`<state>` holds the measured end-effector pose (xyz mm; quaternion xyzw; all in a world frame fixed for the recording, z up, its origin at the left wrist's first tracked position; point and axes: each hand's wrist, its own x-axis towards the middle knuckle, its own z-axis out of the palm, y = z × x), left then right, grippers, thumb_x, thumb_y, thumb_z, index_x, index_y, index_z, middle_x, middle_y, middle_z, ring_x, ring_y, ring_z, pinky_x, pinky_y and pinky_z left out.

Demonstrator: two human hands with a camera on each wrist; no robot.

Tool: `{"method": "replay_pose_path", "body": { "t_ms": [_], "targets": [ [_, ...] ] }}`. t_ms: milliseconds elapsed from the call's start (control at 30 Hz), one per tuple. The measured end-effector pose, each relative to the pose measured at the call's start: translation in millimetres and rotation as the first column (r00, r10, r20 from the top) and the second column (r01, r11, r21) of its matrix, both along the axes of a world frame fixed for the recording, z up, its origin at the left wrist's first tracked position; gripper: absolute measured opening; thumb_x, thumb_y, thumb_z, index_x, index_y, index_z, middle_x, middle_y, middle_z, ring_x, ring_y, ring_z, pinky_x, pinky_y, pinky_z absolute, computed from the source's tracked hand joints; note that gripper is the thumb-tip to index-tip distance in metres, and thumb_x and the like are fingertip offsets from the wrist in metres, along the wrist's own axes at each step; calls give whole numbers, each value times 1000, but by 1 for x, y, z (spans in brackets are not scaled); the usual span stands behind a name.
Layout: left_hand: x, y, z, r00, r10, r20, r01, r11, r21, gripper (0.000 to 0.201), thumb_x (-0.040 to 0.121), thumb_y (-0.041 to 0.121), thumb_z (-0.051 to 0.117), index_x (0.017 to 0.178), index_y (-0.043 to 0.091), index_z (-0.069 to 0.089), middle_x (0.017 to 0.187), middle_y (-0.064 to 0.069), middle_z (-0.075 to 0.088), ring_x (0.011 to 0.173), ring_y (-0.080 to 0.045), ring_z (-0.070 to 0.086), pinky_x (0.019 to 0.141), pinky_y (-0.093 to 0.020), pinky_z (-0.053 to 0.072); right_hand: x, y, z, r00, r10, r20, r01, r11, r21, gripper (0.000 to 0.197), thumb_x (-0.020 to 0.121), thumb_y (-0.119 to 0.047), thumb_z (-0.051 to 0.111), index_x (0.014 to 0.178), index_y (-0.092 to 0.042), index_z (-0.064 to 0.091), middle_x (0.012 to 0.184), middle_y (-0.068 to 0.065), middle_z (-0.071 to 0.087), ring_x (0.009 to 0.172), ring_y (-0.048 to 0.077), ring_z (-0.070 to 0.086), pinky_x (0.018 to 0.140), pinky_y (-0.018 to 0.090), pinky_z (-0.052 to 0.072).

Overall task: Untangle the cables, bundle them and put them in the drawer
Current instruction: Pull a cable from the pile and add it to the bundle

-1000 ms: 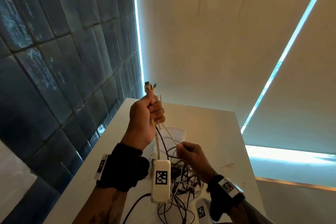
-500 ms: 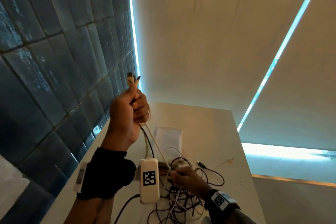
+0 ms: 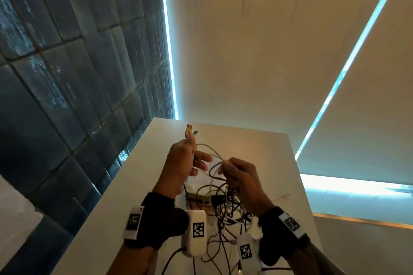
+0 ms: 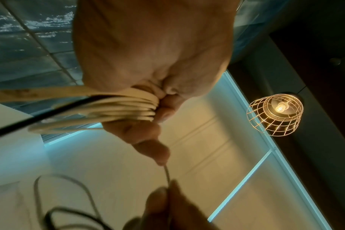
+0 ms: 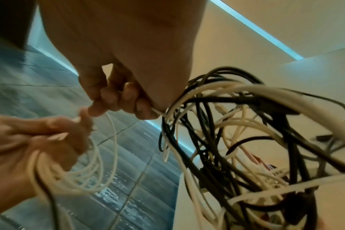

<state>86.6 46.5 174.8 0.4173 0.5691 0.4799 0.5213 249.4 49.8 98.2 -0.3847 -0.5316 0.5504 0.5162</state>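
Left hand (image 3: 181, 166) raised above worktop (image 3: 116, 203), fingers closed round coiled cream cable (image 4: 116, 107); two plug ends (image 3: 190, 131) stick up. Right hand (image 3: 240, 177) pinches a thin strand (image 5: 113, 140). Black-and-white cable tangle (image 3: 225, 210) on worktop below. No legible writing.

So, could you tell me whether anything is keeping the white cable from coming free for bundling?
Yes. Between the left hand, gripping its coils, and the right hand, pinching it, the white cable runs clear. Beyond that it enters the tangle of cables, and no drawer is visible.
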Motion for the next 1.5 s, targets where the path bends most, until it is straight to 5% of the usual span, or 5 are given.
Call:
{"method": "replay_pose_path", "body": {
  "t_ms": [167, 333, 1200, 1400, 1500],
  "targets": [
    [12, -1, 4, 993, 1, 122, -3, 1000, 13, 38, 105, 32, 29, 96, 3, 53, 80, -14, 74, 66, -25, 71, 53, -32, 58, -10, -10, 15, 986, 166, 21, -167, 981, 102, 25, 93, -9, 57, 72, 1, 65, 59, -6, 55, 52, 1, 42, 53, 11, 34],
    [9, -3, 9, 811, -31, 584, -26, 996, 88, 40, 101, 34, 38, 66, 16, 40, 53, 0, 40, 43, -11, 32, 48, -26, 31, -12, -13, -4, 972, 228, 62, -231, 972, 52, 27, 93, -21, 57, 70, -7, 63, 67, 4, 51, 62, 7, 44, 59, 18, 36],
    [-57, -22, 68, 837, -45, 545, -185, 915, 359, 44, 99, 33, 38, 57, 23, 37, 47, 10, 22, 41, -6, 13, 45, -25, 9, 16, -12, -134, 887, 148, 438, -119, 989, -92, 39, 87, -47, 50, 53, -27, 50, 54, -11, 43, 54, 6, 37, 56, 25, 32],
    [-49, -14, 49, 917, 4, 399, -116, 959, 258, 41, 99, 36, 40, 61, 22, 32, 45, 9, 25, 36, -5, 16, 42, -24, 7, 30, 2, -98, 913, -64, 403, 127, 983, -133, 25, 90, -18, 62, 67, -13, 70, 60, 0, 58, 62, 12, 51, 59, 28, 41],
    [-24, -8, 17, 952, 12, 307, -53, 991, 126, 39, 101, 29, 38, 63, 19, 37, 47, 3, 39, 37, -8, 24, 41, -22, 13, 27, 7, -57, 962, -171, 211, 202, 970, -134, 19, 89, -11, 64, 71, -5, 71, 49, -7, 42, 48, 9, 34, 44, 20, 26]
  ]
}}
